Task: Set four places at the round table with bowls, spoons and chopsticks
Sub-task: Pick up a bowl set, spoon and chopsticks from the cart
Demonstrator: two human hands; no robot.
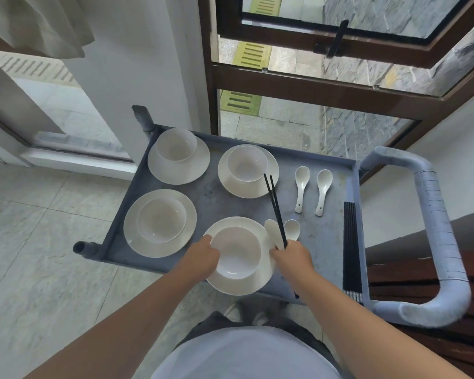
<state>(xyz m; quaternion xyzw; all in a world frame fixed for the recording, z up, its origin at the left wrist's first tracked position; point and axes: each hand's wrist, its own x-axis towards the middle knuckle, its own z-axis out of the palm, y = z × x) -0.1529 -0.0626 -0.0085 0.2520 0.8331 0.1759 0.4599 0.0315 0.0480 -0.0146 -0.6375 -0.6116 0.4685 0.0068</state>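
Head view: your left hand (pixel 203 255) grips the rim of the nearest bowl (pixel 237 251), which sits on a plate (pixel 257 285) on the cart tray (pixel 326 242). Your right hand (pixel 293 255) pinches a spoon (pixel 271 232) and a chopstick pair (pixel 275 209) together, touching the bowl's right side. Beyond your right hand lie two spoons (pixel 301 187); right of it, bundled chopsticks (pixel 350 247).

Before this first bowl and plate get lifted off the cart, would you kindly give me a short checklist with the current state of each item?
1. Left hand grips the near bowl and plate at their left edge: ok.
2. Right hand holds a chopstick pair: ok.
3. Right hand also holds a spoon: ok; a second spoon lies beside it, held or not: cannot tell.
4. Right hand's grip on the plate: cannot tell.
5. Chopstick tips clear of the far right bowl: not ok, they overlap its plate.
6. Remaining chopsticks clear of the lift: ok.
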